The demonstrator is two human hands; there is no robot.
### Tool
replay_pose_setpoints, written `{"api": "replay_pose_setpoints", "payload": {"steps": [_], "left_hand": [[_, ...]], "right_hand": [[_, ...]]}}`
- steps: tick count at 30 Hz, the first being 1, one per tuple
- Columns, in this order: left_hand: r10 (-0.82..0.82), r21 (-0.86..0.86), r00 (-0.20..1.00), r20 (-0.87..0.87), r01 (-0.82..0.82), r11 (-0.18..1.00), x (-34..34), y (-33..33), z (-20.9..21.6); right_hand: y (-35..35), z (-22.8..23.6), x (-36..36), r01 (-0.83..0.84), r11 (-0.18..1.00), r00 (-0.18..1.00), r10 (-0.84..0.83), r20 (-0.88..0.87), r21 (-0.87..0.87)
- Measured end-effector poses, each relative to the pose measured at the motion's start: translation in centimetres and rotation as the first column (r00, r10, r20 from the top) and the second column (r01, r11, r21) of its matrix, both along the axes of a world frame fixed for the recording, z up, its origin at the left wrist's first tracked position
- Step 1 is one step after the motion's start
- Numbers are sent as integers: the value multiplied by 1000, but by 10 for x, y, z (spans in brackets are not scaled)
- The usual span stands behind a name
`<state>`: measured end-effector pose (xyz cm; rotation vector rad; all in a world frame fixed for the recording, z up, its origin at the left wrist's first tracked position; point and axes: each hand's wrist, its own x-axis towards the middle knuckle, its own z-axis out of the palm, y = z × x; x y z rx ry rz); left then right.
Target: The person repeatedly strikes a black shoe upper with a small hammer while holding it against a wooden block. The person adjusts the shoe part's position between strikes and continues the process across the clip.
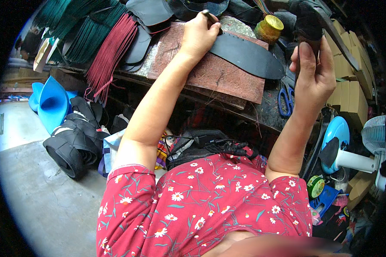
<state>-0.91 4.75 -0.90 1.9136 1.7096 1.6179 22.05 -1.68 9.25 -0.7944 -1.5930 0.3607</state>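
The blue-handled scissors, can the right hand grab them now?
Probably yes: the right hand looks near the blue-handled scissors, whose handles lie uncovered, though it might have to put down the dark brown object first.

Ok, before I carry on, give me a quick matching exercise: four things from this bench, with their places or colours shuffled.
Things
1. scissors
2. black sole
3. tub
4. thin strips

Places or colours
A. mostly yellow
B. lying across the reddish board, one end at the left hand
C. red, drooping over the bench edge
D. blue handles

Pairs: 1-D, 2-B, 3-A, 4-C
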Motion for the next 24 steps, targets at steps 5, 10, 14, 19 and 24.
{"api": "replay_pose_setpoints", "payload": {"steps": [5,10,14,19,24], "left_hand": [[27,84,888,-459,13,996,15,1,2],[-132,-73,726,675,243,967,0,13,-7],[-174,-111,847,502,262,959,-4,14,-11],[-79,-29,997,-14,78,997,5,4,3],[-69,122,909,-411,130,984,24,0,7]], "right_hand": [[17,-40,-12,285,952,855,-198,480,-114],[29,-71,5,372,870,850,-178,496,-324],[24,-50,8,327,881,883,-157,442,-342],[11,-22,-1,55,998,995,-55,81,9],[18,-48,-3,233,913,922,-98,374,-335]]}}
